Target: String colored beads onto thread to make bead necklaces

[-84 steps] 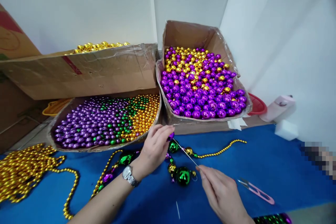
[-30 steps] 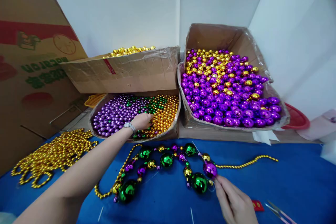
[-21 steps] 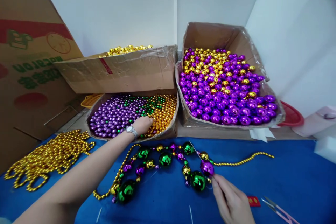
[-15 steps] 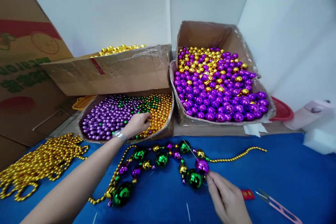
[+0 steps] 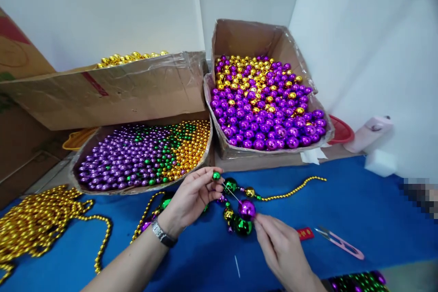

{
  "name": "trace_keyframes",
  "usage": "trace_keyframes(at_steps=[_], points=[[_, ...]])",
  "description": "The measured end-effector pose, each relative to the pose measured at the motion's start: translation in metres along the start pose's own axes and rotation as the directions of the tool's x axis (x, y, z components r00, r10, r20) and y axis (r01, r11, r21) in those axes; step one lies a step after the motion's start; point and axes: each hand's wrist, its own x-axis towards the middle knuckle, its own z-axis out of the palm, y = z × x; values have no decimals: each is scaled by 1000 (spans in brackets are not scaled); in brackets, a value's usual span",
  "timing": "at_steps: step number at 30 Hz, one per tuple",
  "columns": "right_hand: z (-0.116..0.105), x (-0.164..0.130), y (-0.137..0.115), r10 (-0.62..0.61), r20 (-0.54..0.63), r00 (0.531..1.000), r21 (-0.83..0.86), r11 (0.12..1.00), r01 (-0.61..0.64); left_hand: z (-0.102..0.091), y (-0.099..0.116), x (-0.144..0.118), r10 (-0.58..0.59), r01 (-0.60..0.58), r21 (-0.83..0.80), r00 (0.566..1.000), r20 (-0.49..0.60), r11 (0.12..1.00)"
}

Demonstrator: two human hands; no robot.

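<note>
Left hand (image 5: 191, 196) back from box, green bead (image 5: 216, 175) at needle (image 5: 232, 193).

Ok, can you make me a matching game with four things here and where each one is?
Things:
1. small green bead
2. big purple bead
3. snips
4. pile of gold bead strings

Places:
A. on the blue cloth, far left
B. pinched in the left hand fingers
C. on the needle, by the right hand
D. on the blue cloth, far right

Pairs: 1-B, 2-C, 3-D, 4-A
</note>
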Motion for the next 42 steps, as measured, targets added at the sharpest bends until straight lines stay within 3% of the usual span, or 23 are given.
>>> trace_keyframes(at_steps=[9,12,16,21,24,27,29,35,37,42], points=[[-3,-5,5,-12,19,1000,-38,999,12,3,-6,-3,22,-23,40,1000,11,999],[-3,-7,9,-41,18,999,-110,993,43,6,-6,-5,81,-79,229,997,-2,970],[-4,-10,17,-23,15,1000,-158,987,25,19,-12,-7,181,-159,534,983,12,830],[-2,-23,34,250,51,967,-23,968,-249,39,-47,2,197,-221,626,974,108,748],[9,-34,48,282,57,958,-56,959,-278,48,-74,12,204,-278,644,961,189,713],[18,-43,61,306,31,952,-94,949,-302,53,-97,21,123,-263,675,961,249,689],[16,-46,66,312,33,949,-101,946,-308,54,-107,26,83,-294,737,947,310,609],[-22,-41,60,329,27,944,-20,944,-328,52,-123,35,3,-418,884,904,427,208],[-28,-35,53,350,-9,937,83,934,-348,51,-127,36,-5,-427,891,902,433,154],[-28,-18,43,358,-97,929,226,917,-329,52,-130,38,-23,-442,887,894,448,133]])
